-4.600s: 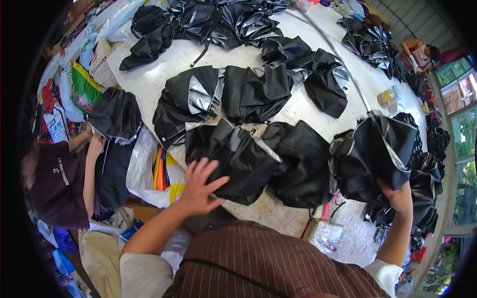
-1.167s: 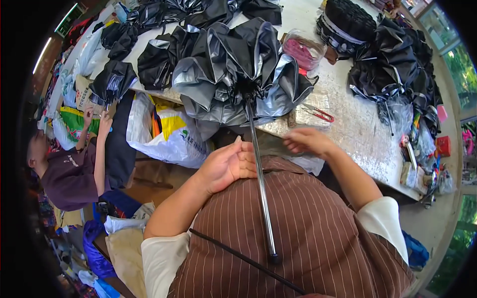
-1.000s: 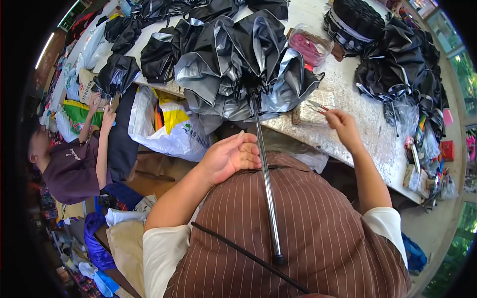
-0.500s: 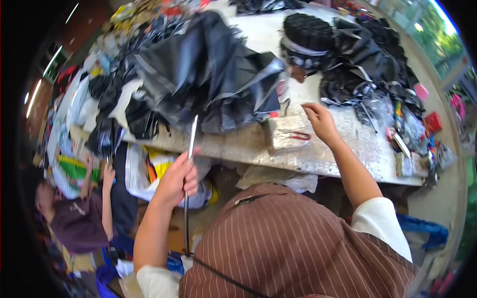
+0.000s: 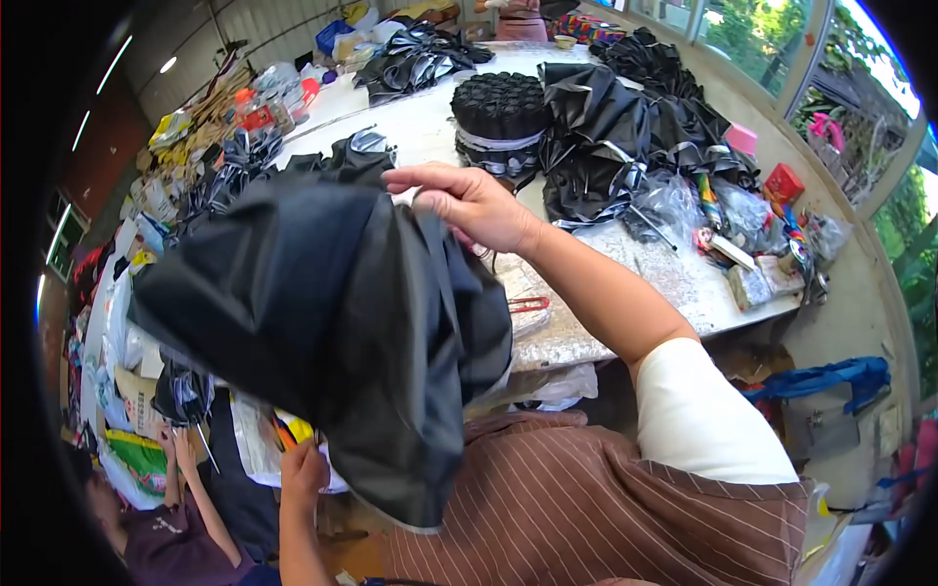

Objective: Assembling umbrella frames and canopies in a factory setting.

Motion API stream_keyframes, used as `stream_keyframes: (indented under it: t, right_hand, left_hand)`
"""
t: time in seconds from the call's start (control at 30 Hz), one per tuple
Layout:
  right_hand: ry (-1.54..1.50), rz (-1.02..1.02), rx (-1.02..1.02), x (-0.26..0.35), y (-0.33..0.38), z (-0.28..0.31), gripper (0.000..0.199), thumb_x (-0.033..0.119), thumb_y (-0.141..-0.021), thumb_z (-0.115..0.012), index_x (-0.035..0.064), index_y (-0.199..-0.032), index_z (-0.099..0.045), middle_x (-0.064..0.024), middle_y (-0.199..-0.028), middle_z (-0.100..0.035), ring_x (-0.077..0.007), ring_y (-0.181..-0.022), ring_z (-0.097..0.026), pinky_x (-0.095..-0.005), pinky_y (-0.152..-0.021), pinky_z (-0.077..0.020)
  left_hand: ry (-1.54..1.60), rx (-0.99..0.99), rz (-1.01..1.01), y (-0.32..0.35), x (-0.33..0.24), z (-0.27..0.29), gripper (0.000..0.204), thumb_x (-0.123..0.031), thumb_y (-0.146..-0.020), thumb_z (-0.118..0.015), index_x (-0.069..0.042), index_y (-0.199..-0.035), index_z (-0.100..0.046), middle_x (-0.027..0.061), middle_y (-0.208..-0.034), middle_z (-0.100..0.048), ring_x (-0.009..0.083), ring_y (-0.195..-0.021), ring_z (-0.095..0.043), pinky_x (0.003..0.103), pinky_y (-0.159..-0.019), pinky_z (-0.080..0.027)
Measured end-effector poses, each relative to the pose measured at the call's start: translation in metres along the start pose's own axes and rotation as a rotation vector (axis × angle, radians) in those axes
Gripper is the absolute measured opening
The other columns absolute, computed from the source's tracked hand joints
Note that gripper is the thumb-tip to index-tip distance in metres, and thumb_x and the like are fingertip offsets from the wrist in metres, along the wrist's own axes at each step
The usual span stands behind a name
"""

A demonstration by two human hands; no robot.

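Note:
A black umbrella (image 5: pixel 293 293) with a loose, half-folded canopy hangs in front of me, over the table's near edge. My left hand (image 5: pixel 305 469) is closed low beside the canopy, on the umbrella's shaft, though the fabric hides most of what it grips. At the top of the canopy my right hand (image 5: pixel 479 207) pinches the gathered fabric near the tip between thumb and fingers. Just below my right wrist, a red loop-shaped tool (image 5: pixel 529 305) lies on the table, partly covered by the canopy.
The worn white table (image 5: pixel 674 303) bears a round bundle of black folded fabric (image 5: pixel 500 107), heaped black umbrellas (image 5: pixel 625 127) and plastic bags (image 5: pixel 669 210). A co-worker (image 5: pixel 186 527) at the lower left handles another black umbrella (image 5: pixel 184 391). Another person (image 5: pixel 520 24) stands at the far end.
The umbrella has swung from above the table toward me, its canopy now hiding the shaft. My right hand has moved left from over the table and closed at its top. My left hand has lowered.

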State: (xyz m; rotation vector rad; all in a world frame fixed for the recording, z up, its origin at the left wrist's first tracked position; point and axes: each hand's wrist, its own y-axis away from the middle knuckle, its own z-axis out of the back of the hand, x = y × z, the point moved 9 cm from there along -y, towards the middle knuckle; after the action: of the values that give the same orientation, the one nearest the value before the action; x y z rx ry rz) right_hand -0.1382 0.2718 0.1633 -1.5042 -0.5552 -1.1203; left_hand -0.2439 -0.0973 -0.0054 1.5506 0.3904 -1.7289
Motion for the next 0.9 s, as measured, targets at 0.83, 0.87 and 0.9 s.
stream_keyframes:
  t: [0.83,0.87,0.9]
  right_hand:
    - [-0.133,-0.315,0.114,-0.042,0.05,-0.048,0.036,0.014,-0.086,-0.057,0.0007,-0.12,-0.053,-0.0086,-0.105,-0.06,-0.0124,-0.085,-0.056,-0.0228,-0.074,-0.0452]
    - [-0.136,-0.319,0.117,-0.045,0.047,-0.047,0.036,0.014,-0.086,-0.057,0.0007,-0.12,-0.053,-0.0086,-0.105,-0.06,-0.0124,-0.085,-0.056,-0.0228,-0.074,-0.0452]
    - [-0.252,-0.323,-0.006,-0.055,0.045,-0.037,0.048,0.02,-0.086,-0.058,0.0049,-0.128,-0.042,-0.0096,-0.117,-0.053,-0.0145,-0.097,-0.052,-0.0257,-0.08,-0.0433]
  left_hand:
    - [-0.778,-0.315,-0.485,0.072,-0.022,0.013,0.02,-0.003,-0.08,-0.055,0.006,-0.097,-0.06,0.0165,-0.079,-0.064,0.0217,-0.057,-0.054,0.029,-0.057,-0.044]
    - [-0.778,-0.315,-0.478,0.068,-0.021,0.012,0.02,-0.003,-0.08,-0.055,0.006,-0.097,-0.06,0.0165,-0.079,-0.064,0.0217,-0.057,-0.054,0.029,-0.057,-0.044]
    - [-0.713,-0.404,-0.523,0.068,-0.027,0.018,0.022,-0.003,-0.081,-0.054,0.006,-0.101,-0.059,0.0167,-0.079,-0.064,0.0224,-0.059,-0.055,0.03,-0.058,-0.044]
